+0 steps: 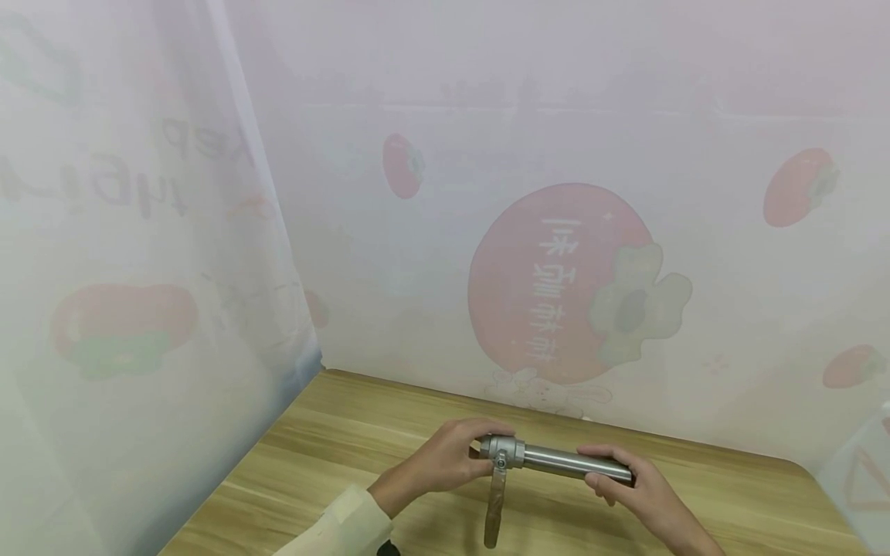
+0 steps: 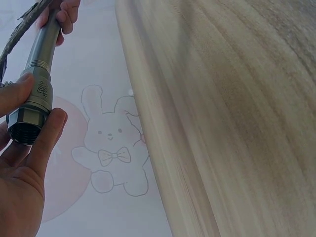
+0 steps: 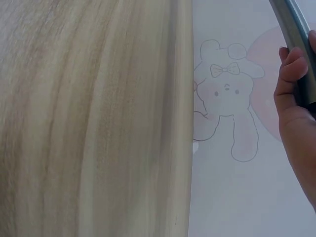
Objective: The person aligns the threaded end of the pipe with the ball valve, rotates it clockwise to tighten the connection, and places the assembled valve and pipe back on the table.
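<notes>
My left hand [image 1: 452,457] grips a metal ball valve [image 1: 504,450] by its body, thumb on one side and fingers on the other. In the left wrist view the open threaded end of the valve [image 2: 27,123] shows between the thumb and fingers of that hand [image 2: 24,182]. A long lever handle [image 1: 494,510] with a worn brownish covering points from the valve toward me. A shiny steel pipe [image 1: 563,460] runs from the valve to the right. My right hand [image 1: 636,486] holds the pipe's far end, its fingers curled round the pipe [image 3: 291,29] in the right wrist view.
Beneath the hands lies a wood-grain table [image 1: 334,432] with a rounded far right corner. A pale curtain [image 1: 389,270] printed with red fruit and a rabbit hangs behind its far edge. Another printed curtain [image 1: 139,247] hangs along the left side.
</notes>
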Demonstrator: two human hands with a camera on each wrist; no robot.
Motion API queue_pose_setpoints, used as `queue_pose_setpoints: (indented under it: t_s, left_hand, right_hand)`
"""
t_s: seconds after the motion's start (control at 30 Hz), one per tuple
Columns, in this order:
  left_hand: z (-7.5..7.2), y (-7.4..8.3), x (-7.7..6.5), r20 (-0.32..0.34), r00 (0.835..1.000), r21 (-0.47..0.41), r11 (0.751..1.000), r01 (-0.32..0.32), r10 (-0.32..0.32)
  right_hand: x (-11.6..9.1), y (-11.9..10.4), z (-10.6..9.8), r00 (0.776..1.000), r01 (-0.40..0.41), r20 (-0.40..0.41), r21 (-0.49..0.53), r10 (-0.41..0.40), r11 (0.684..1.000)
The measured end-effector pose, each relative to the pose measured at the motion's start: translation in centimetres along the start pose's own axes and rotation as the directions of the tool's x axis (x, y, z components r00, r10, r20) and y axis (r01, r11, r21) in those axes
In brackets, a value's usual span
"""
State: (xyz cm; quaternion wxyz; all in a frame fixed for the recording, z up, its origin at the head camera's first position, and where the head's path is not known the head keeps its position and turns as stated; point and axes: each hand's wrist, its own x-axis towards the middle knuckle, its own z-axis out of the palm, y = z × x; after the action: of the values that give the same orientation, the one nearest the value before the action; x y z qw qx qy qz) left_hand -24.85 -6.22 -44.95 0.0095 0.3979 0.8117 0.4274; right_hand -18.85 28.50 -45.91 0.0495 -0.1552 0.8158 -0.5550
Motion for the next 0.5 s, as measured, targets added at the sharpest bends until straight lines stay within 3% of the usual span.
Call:
queue_pose_setpoints:
  t_s: [0.13,0.33,0.5]
  left_hand:
    - [-0.02,-0.10,-0.01,0.001,1.000,-0.005,1.000,-0.015,0.015]
    - [-0.09,-0.17,0.01,-0.005,1.000,-0.002,1.000,-0.016,0.016]
    - [-0.12,-0.09,0.01,-0.002,1.000,-0.010,1.000,0.004,-0.004]
  right_hand:
    - [-0.03,0.00,0.03,1.000,-0.002,0.011,-0.013,0.002,1.000]
    - [0.00,0.00,0.17,0.997,0.072,0.021,-0.042,-0.071,0.996]
    - [-0.10,-0.09,0.18,0.999,0.050,0.001,-0.063,-0.050,0.997]
